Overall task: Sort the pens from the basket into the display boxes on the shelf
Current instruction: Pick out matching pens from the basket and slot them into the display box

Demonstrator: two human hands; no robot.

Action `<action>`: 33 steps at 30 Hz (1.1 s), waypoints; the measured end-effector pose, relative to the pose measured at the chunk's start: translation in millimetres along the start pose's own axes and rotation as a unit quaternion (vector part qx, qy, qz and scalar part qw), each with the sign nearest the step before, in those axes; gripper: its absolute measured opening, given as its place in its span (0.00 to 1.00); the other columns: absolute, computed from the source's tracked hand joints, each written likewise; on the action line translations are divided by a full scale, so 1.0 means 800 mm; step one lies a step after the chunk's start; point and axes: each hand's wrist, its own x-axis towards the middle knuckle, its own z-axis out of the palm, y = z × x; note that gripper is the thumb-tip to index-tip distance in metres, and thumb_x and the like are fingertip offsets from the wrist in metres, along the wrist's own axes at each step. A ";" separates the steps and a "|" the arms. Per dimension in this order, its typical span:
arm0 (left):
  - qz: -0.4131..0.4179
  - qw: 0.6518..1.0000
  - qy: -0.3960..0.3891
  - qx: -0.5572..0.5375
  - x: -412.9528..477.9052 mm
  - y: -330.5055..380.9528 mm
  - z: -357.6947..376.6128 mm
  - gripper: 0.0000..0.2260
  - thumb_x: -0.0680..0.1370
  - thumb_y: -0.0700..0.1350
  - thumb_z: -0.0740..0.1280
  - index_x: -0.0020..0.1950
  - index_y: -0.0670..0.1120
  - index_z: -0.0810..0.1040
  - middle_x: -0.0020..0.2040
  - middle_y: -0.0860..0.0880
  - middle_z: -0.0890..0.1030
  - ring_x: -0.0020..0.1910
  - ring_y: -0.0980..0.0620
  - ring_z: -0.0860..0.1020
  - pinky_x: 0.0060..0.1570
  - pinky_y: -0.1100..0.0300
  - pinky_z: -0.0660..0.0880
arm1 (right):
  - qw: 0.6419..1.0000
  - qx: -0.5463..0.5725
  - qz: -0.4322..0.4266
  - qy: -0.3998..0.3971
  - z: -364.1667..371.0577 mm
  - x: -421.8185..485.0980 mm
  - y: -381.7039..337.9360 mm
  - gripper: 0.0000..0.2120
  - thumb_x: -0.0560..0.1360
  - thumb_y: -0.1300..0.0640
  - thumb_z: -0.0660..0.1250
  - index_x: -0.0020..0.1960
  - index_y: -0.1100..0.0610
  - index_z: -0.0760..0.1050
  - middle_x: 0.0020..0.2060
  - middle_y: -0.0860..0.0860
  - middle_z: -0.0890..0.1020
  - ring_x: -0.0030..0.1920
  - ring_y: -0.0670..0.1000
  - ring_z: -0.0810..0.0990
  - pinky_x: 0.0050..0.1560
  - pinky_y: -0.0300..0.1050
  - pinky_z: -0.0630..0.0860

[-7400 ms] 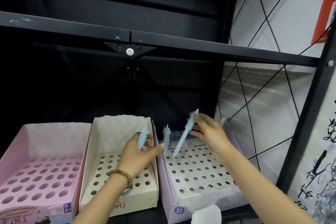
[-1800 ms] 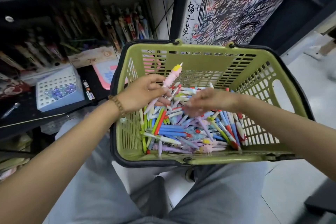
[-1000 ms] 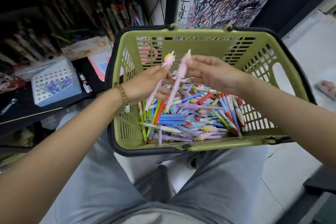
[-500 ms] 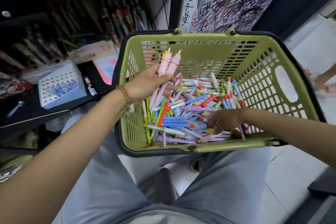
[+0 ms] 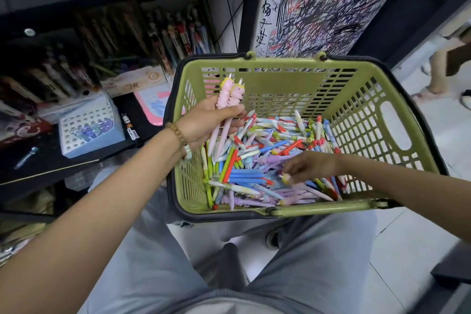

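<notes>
Sorting seems far from done: the basket (image 5: 280, 76) is heaped with pens (image 5: 267, 158).
Left hand (image 5: 204, 122) fingers grip two pink pens (image 5: 225, 94), centre frame; right hand (image 5: 309, 166) fingers pinch a third pen (image 5: 286, 178), lower right of them; shelving remains.

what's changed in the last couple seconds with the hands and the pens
The left hand went from holding one pink pen to two pink pens, the second handed over by the right hand. The right hand then dropped to the near side of the pile and now pinches a pink-topped pen. The basket stays in place, still full.
</notes>
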 end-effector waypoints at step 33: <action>0.266 0.914 0.098 0.291 -0.047 0.313 -0.154 0.17 0.80 0.51 0.59 0.48 0.41 0.81 0.39 0.47 0.86 0.39 0.53 0.84 0.38 0.64 0.79 | 0.877 0.187 -0.403 0.184 -0.206 0.004 -0.505 0.13 0.64 0.46 0.72 0.45 0.52 0.84 0.42 0.48 0.84 0.43 0.45 0.81 0.46 0.36 0.79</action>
